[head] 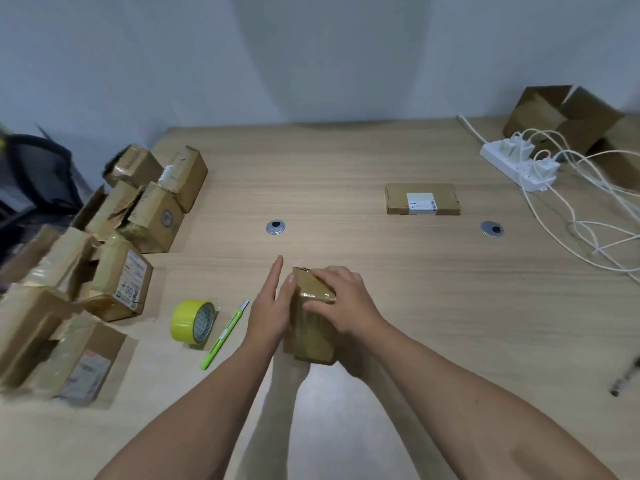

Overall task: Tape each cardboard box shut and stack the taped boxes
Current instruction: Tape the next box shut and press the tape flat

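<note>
Pressing the tape down is my guess at the step in hand. The box (313, 327) stands by the middle of the bench's (346, 174) near edge, shiny with wrap. The left grip (268, 313) lies flat against its left side, fingers straight. The right grip (346, 303) curls over the top, grasping it. It looks about sealed but isn't stacked yet.

Counts:
- one tape roll (194, 320) and one cutter (225, 336), both just left of the box
- roughly eight boxes in a pile (117, 271) along the left edge, some glossy with tape and at least one torn open, more heap than stack
- one flat box (422, 199) toward the far right
- open boxes (561, 123) at the far right corner, two I think
</note>
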`<state>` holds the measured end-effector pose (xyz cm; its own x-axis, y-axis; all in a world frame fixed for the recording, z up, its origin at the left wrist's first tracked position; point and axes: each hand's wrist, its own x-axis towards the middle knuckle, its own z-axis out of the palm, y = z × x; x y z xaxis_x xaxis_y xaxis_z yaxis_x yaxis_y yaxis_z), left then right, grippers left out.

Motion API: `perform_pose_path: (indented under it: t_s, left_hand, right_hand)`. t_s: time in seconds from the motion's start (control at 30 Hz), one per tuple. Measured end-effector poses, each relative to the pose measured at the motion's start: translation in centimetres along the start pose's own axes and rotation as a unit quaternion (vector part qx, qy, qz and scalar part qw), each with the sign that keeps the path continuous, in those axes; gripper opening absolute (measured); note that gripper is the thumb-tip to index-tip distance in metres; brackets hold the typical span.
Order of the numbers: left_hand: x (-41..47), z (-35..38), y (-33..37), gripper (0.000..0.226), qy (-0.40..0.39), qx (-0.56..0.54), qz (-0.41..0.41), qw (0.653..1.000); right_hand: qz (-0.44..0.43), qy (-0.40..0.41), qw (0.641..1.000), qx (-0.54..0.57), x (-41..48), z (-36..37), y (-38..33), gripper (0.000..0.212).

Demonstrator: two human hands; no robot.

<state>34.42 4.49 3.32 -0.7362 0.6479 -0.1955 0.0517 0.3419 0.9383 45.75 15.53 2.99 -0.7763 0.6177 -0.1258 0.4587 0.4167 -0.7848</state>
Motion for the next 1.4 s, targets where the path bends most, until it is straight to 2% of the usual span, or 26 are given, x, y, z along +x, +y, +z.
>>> perform_pose_path:
  t_s: [0.07, 0.13, 0.27, 0.37, 0.47, 0.7, 0.9, 1.0, 1.23, 1.4]
  left_hand:
    - [-0.1, 0.0, 1.1, 0.047, 0.005, 0.019, 0.005, 1.000]
    - [-0.3, 0.0, 1.3, 0.046, 0.029, 0.051, -0.013, 0.998]
    - [-1.6, -0.1, 0.5, 0.049, 0.061, 0.092, -0.022, 0.994]
    - [-1.9, -0.1, 0.0, 0.048, 0.068, 0.105, -0.013, 0.992]
    - [-2.3, -0.2, -0.2, 0.047, 0.062, 0.146, -0.003, 0.987]
    - [-3.0, -0.4, -0.8, 0.041, 0.069, 0.181, 0.002, 0.981]
    - [-3.7, -0.4, -0.7, 0.044, 0.084, 0.094, -0.024, 0.992]
    - [-3.7, -0.3, -0.9, 0.050, 0.081, 0.117, -0.013, 0.990]
    - [-3.4, -0.2, -0.9, 0.038, 0.096, 0.177, 0.004, 0.979]
    - [-3.3, 0.1, -0.7, 0.037, 0.106, 0.178, -0.001, 0.978]
  right_hand:
    - [-0.022, -0.030, 0.999, -0.009, -0.4, 0.7, -0.4, 0.066]
    - [-0.021, -0.035, 0.999, 0.031, -0.9, 1.5, -0.6, 0.063]
    - [0.023, 0.034, 0.989, 0.144, -1.6, 2.7, -1.3, 0.048]
    - [0.101, 0.083, 0.975, 0.181, -2.0, 3.4, -1.8, 0.042]
    - [0.130, 0.098, 0.973, 0.164, -2.2, 3.9, -2.2, 0.035]
    - [0.104, 0.118, 0.982, 0.108, -2.7, 4.5, -2.1, 0.024]
    - [0.127, 0.110, 0.977, 0.129, -3.1, 4.5, -2.6, 0.026]
    - [0.126, 0.101, 0.981, 0.106, -3.4, 4.5, -2.8, 0.036]
    - [0.130, 0.124, 0.979, 0.099, -2.9, 4.9, -2.9, 0.019]
    - [0.135, 0.127, 0.979, 0.087, -2.9, 4.6, -3.1, 0.022]
